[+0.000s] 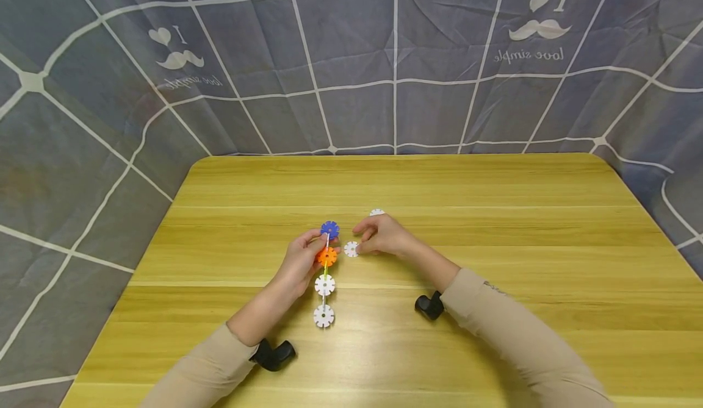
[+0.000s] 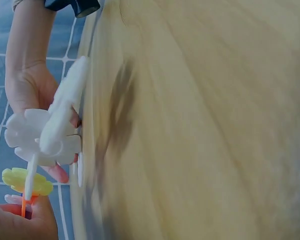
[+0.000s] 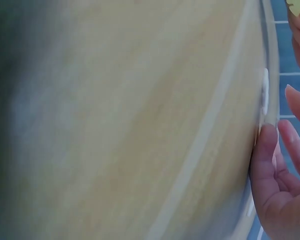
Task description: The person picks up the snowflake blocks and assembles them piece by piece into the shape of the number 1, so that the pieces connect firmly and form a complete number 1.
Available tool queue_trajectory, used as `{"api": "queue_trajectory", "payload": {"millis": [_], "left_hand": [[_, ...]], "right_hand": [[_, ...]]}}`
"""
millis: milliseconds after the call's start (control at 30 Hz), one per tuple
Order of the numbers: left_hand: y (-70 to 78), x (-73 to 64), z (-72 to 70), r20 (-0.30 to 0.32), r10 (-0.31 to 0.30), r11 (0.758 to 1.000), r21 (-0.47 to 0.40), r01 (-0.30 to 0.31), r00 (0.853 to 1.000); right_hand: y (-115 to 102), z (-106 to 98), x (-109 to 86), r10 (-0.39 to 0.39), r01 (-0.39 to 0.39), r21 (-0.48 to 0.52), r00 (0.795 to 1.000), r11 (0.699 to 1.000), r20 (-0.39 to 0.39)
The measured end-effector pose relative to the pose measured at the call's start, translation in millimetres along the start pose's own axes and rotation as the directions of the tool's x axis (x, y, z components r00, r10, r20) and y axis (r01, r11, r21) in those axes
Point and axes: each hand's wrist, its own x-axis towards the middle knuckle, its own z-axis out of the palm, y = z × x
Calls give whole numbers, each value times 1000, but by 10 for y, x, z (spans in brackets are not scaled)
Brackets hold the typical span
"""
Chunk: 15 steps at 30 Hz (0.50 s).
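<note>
My left hand (image 1: 301,260) grips a chain of slotted plastic discs near its upper end. A blue disc (image 1: 329,230) tops it, then an orange disc (image 1: 327,257), a yellow-green disc (image 2: 27,181) seen nearly edge-on in the head view, and white discs (image 1: 324,285) towards me. Thin edge-on white discs link some of them. A loose white disc (image 1: 351,249) lies on the table just right of the chain. My right hand (image 1: 386,235) reaches down to it, the thumb at its edge and the other fingers apart from it, loosely bent.
Another white disc (image 1: 376,212) lies on the wooden table (image 1: 494,243) behind my right hand, partly hidden. Black wrist mounts (image 1: 274,355) stick out from both sleeves. A grey curtain (image 1: 357,60) with white lines hangs around the table's back and sides.
</note>
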Motion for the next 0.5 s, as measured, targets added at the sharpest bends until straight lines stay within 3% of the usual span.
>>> {"api": "queue_trajectory", "payload": {"millis": [233, 500], "left_hand": [[7, 43, -41, -13, -14, 999, -35, 14, 1000], [10, 51, -41, -5, -20, 999, -41, 20, 1000]], "right_hand": [[-10, 79, 33, -20, 13, -169, 999, 986, -39], [-70, 118, 26, -53, 37, -377, 998, 926, -31]]}}
